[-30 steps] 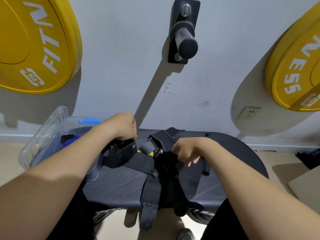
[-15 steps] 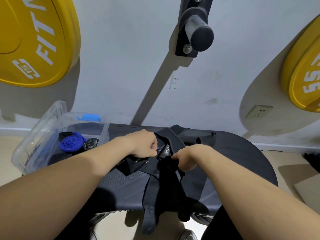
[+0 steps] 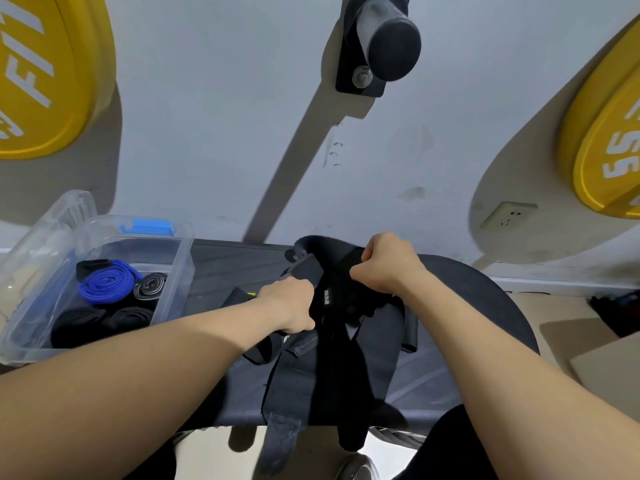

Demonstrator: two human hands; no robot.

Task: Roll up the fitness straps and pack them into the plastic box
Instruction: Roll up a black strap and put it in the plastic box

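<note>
- left hand (image 3: 290,306) and right hand (image 3: 384,268), fingers curled, grip the black fitness strap (image 3: 330,362).
- its long axis runs toward the viewer, tails hanging over the desk (image 3: 485,323) edge.

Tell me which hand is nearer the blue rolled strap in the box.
Left. The left hand grips the black strap just right of the plastic box holding the blue rolled strap; the right hand is farther right.

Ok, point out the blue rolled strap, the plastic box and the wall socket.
blue rolled strap (image 3: 105,285), head view, centre of the coil.
plastic box (image 3: 181,271), head view, right wall.
wall socket (image 3: 509,216), head view, faceplate.
</note>
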